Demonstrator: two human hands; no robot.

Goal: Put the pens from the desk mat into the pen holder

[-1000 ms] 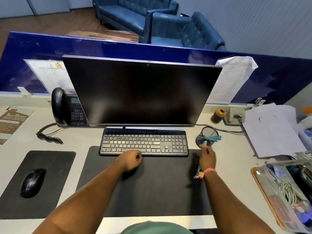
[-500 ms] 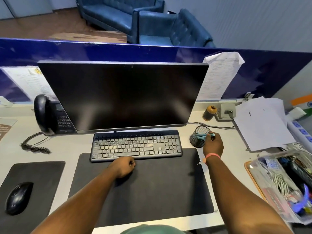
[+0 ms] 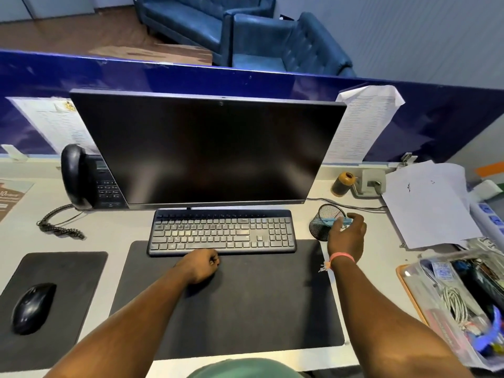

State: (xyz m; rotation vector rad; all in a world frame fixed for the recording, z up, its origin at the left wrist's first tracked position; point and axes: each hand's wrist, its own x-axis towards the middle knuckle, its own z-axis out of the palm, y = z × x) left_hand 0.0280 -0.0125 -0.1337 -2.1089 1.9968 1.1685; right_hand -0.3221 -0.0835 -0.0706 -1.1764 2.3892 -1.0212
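A black mesh pen holder stands on the desk just right of the keyboard, beyond the far right corner of the black desk mat. Blue pens lie tilted across the holder's mouth, their lower ends inside it. My right hand hovers at the holder's right side, thumb and fingers loosely curled around the pens' upper ends. My left hand rests as a fist on the mat in front of the keyboard, with nothing seen in it. No pens show on the mat.
Keyboard and monitor sit behind the mat. A mouse lies on a pad at left, a phone behind it. Loose papers and a tray of cables crowd the right side. A brown spool stands behind the holder.
My right hand has carried the blue pens from the mat's right edge up to the holder's mouth, and its fingers have loosened. My left fist has stayed put. The camera has shifted.
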